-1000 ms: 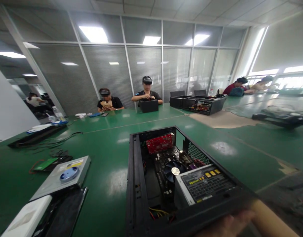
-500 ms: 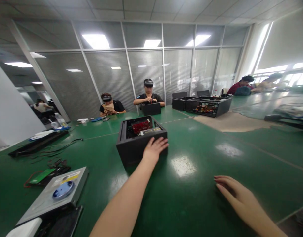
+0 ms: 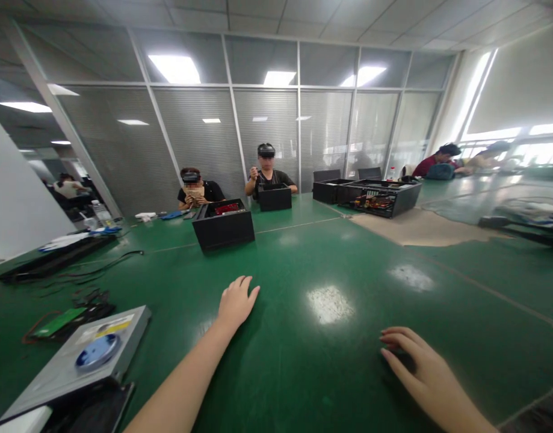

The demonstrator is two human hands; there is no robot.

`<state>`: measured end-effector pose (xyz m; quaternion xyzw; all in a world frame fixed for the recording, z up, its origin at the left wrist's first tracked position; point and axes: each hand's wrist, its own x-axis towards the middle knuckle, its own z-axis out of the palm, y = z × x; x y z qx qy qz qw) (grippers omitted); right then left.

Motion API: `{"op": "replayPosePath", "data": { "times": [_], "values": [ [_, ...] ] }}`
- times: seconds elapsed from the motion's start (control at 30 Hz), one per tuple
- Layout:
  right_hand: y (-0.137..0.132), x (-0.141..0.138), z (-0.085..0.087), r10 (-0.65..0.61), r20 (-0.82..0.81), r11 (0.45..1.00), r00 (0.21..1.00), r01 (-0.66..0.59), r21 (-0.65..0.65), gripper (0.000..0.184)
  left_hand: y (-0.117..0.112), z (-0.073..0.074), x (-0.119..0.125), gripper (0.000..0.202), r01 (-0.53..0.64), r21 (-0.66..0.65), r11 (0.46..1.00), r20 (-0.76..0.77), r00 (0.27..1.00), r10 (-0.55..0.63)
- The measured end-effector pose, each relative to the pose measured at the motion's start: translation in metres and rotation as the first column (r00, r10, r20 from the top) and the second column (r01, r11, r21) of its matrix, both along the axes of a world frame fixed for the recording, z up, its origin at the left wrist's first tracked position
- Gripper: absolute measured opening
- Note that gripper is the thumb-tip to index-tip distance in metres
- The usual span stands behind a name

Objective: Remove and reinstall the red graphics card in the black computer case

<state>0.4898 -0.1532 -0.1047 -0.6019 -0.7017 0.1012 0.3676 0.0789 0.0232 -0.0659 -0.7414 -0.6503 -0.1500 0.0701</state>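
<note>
1. Head view: the black computer case (image 3: 223, 227) stands far out on the green desk (image 3: 330, 337), toward its far edge, near seated co-workers and well apart from both hands.
2. The left hand (image 3: 236, 302) lies flat, fingers loose, holding nothing; the right hand (image 3: 420, 367) rests released near the near edge.
3. Judging by this, the case is already placed and let go; nothing more shows in hand.

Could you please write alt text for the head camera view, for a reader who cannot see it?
Two bare hands, left hand and right hand, lie open on a green table, holding nothing. An open black computer case sits farther off, a grey optical drive at left.
</note>
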Motion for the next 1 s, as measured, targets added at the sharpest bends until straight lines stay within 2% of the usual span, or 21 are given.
{"op": "replayPosePath", "data": {
  "times": [0.13,0.2,0.27,0.33,0.37,0.43,0.47,0.53,0.57,0.6,0.63,0.7,0.77,0.9,1.0],
  "values": [
    [-0.003,-0.003,0.003,0.037,0.071,0.999,0.997,-0.038,0.011,0.027,-0.061,0.025,-0.014,0.055,0.165,0.015,0.986,0.040,0.985,-0.165],
    [-0.006,-0.005,0.001,0.062,0.116,0.998,0.991,-0.065,0.022,0.026,-0.095,0.032,-0.017,0.056,0.217,0.014,0.976,0.062,0.974,-0.217],
    [-0.012,-0.008,-0.001,0.074,0.159,0.994,0.985,-0.086,0.069,0.026,-0.124,0.032,-0.020,0.055,0.233,0.024,0.972,0.083,0.969,-0.234],
    [-0.016,-0.010,0.004,0.086,0.203,0.981,0.975,-0.119,0.155,0.029,-0.145,0.026,-0.025,0.051,0.213,0.034,0.976,0.117,0.969,-0.216],
    [-0.016,-0.011,0.012,0.097,0.231,0.967,0.968,-0.147,0.210,0.033,-0.152,0.023,-0.029,0.049,0.206,0.035,0.978,0.142,0.968,-0.209],
    [-0.008,-0.009,0.040,0.108,0.288,0.924,0.952,-0.203,0.325,0.042,-0.159,0.017,-0.036,0.044,0.207,0.031,0.978,0.199,0.958,-0.209],
    [0.001,-0.005,0.059,0.089,0.306,0.903,0.948,-0.207,0.376,0.046,-0.159,0.016,-0.040,0.043,0.208,0.035,0.978,0.229,0.950,-0.210],
    [0.027,0.010,0.103,-0.021,0.308,0.890,0.951,-0.123,0.439,0.049,-0.157,0.017,-0.046,0.041,0.210,0.044,0.977,0.289,0.933,-0.214],
    [0.042,0.021,0.124,-0.097,0.305,0.907,0.947,-0.042,0.420,0.051,-0.156,0.018,-0.048,0.041,0.208,0.042,0.977,0.322,0.923,-0.211],
    [0.056,0.033,0.143,-0.149,0.323,0.941,0.935,0.034,0.338,0.055,-0.155,0.020,-0.049,0.041,0.213,0.032,0.977,0.353,0.912,-0.210],
    [0.067,0.046,0.158,-0.159,0.362,0.975,0.918,0.089,0.203,0.059,-0.154,0.022,-0.049,0.042,0.226,0.015,0.974,0.382,0.899,-0.214],
    [0.078,0.067,0.177,-0.098,0.435,0.984,0.895,0.154,-0.094,0.064,-0.155,0.025,-0.049,0.042,0.259,-0.025,0.965,0.430,0.875,-0.224],
    [0.073,0.078,0.182,-0.011,0.450,0.957,0.893,0.140,-0.255,0.064,-0.156,0.028,-0.047,0.043,0.269,-0.042,0.962,0.469,0.856,-0.219],
    [0.050,0.070,0.180,0.100,0.452,0.970,0.886,0.015,-0.244,0.067,-0.159,0.030,-0.039,0.045,0.285,-0.029,0.958,0.502,0.833,-0.233],
    [0.039,0.052,0.182,0.110,0.490,0.977,0.865,-0.004,-0.213,0.067,-0.161,0.029,-0.031,0.044,0.327,-0.021,0.945,0.499,0.822,-0.274]
  ]
}}
